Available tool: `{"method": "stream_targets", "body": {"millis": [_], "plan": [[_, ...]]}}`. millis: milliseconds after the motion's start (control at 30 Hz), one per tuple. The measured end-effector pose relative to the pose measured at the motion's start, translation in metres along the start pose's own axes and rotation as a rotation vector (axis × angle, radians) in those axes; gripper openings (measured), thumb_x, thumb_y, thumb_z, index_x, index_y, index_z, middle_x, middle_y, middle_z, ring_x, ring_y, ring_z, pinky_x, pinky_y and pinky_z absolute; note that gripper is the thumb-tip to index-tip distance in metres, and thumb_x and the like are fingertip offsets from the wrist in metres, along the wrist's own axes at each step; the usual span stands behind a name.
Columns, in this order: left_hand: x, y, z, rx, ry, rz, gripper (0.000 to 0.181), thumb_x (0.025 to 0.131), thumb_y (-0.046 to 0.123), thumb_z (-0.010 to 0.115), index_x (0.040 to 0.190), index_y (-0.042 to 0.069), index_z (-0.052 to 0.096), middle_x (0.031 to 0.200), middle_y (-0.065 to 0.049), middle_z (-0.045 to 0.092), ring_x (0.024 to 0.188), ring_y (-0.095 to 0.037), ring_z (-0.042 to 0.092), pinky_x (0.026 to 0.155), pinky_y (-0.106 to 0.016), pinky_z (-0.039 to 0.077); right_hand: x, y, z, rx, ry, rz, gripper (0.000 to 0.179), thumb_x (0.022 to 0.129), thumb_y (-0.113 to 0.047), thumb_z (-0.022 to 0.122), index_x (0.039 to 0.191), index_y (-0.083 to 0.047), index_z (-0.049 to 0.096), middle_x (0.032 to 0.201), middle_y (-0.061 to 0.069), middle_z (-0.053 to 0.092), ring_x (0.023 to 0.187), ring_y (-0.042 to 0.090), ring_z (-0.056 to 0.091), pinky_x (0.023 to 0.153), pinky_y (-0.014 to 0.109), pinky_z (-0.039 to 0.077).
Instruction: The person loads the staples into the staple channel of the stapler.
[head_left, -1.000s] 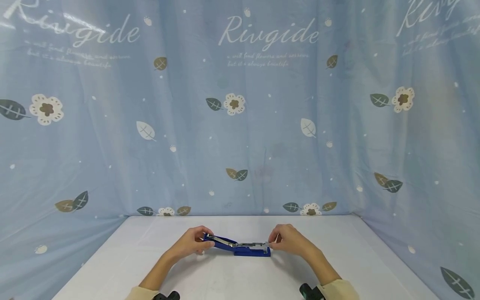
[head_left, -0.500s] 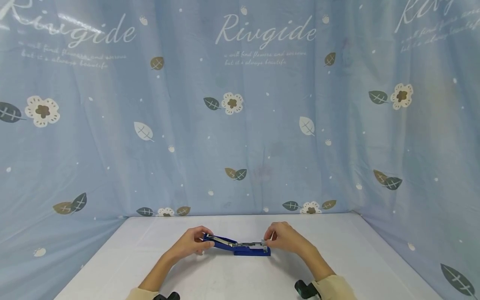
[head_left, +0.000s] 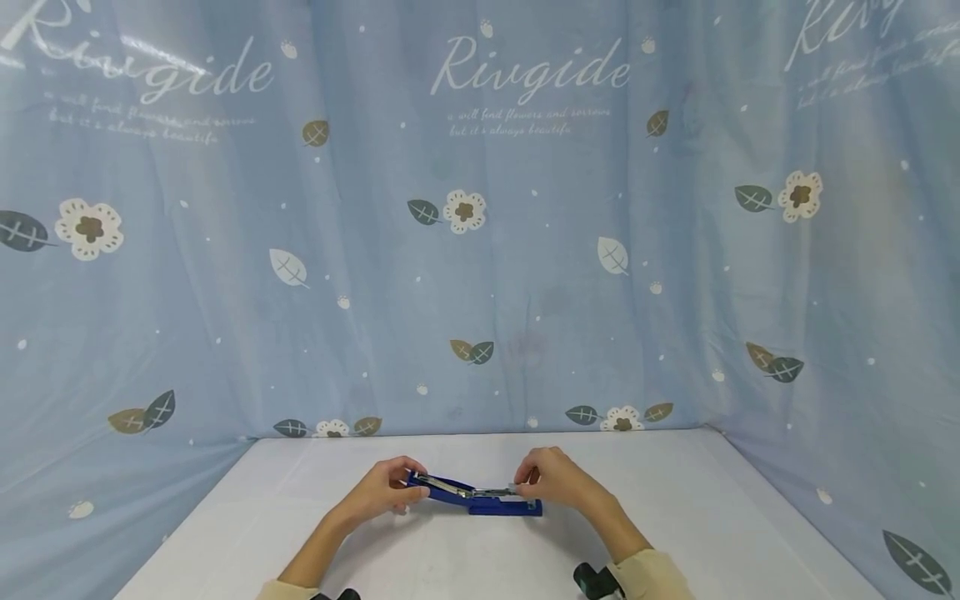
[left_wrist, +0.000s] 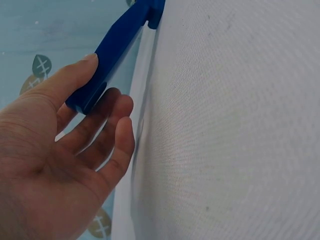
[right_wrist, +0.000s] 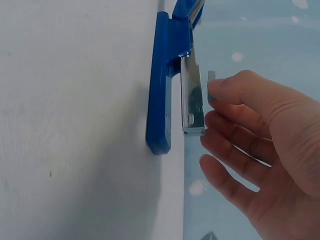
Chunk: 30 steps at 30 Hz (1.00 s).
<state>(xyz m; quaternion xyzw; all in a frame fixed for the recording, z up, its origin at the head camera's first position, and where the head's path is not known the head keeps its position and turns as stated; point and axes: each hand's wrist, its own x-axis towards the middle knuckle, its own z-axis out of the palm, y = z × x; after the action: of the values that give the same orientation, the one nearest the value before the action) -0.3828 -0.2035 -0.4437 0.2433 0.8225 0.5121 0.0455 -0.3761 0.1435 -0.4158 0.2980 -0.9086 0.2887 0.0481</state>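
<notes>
A blue stapler (head_left: pixel 504 507) rests on the white table, its top cover swung up and back to the left. My left hand (head_left: pixel 382 490) grips the end of that raised cover (left_wrist: pixel 120 47) between thumb and fingers. In the right wrist view, the metal magazine (right_wrist: pixel 191 100) lies exposed above the blue base (right_wrist: pixel 159 95). My right hand (right_wrist: pixel 272 132) pinches a small grey strip of staples (right_wrist: pixel 211 76) between thumb and index finger, right beside the magazine. Most of the strip is hidden by the fingertips. The other right fingers are loosely bent near the magazine's front end.
The white table (head_left: pixel 450 567) extends around the stapler on all sides. A blue curtain (head_left: pixel 480 275) with leaf and flower prints hangs behind the table's back edge and along both sides. Black devices (head_left: pixel 596 581) sit at both wrists.
My right hand has moved left along the magazine with the strip of staples, from its front end toward the hinge. My left hand and the stapler have stayed in place.
</notes>
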Motion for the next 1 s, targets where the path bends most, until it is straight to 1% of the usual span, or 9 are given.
{"method": "stream_targets", "body": {"millis": [200, 333, 800, 1000], "plan": [[0.000, 0.000, 0.000, 0.001, 0.004, 0.003, 0.038, 0.087, 0.020, 0.075, 0.118, 0.002, 0.061, 0.090, -0.010, 0.068, 0.065, -0.016, 0.061, 0.055, -0.028, 0.054, 0.002, -0.002, 0.002, -0.006, 0.001, -0.008, 0.006, 0.085, -0.019, 0.076, 0.089, -0.015, 0.074, 0.083, -0.009, 0.065, 0.074, 0.001, 0.055, 0.065, 0.015, 0.051], [0.000, 0.000, 0.000, -0.001, 0.004, 0.006, 0.038, 0.087, 0.020, 0.075, 0.118, 0.002, 0.061, 0.089, -0.010, 0.068, 0.065, -0.016, 0.061, 0.055, -0.029, 0.054, 0.003, -0.004, 0.004, -0.008, 0.002, -0.011, 0.006, 0.085, -0.018, 0.076, 0.089, -0.014, 0.074, 0.083, -0.008, 0.065, 0.075, 0.002, 0.055, 0.065, 0.016, 0.051], [0.000, -0.001, -0.001, 0.000, 0.008, -0.007, 0.038, 0.088, 0.022, 0.074, 0.118, 0.003, 0.061, 0.091, -0.010, 0.069, 0.068, -0.019, 0.062, 0.057, -0.030, 0.055, 0.003, -0.011, 0.008, -0.006, 0.002, -0.010, 0.007, 0.084, -0.014, 0.076, 0.090, -0.010, 0.074, 0.083, -0.004, 0.066, 0.075, 0.005, 0.058, 0.063, 0.017, 0.050], [0.001, -0.001, 0.000, -0.001, 0.003, -0.010, 0.038, 0.088, 0.022, 0.074, 0.119, 0.003, 0.061, 0.092, -0.011, 0.069, 0.069, -0.019, 0.062, 0.056, -0.029, 0.054, 0.003, -0.009, 0.011, -0.008, 0.002, -0.019, 0.008, 0.085, -0.014, 0.076, 0.091, -0.010, 0.075, 0.085, -0.002, 0.067, 0.074, 0.003, 0.059, 0.063, 0.016, 0.050]]}}
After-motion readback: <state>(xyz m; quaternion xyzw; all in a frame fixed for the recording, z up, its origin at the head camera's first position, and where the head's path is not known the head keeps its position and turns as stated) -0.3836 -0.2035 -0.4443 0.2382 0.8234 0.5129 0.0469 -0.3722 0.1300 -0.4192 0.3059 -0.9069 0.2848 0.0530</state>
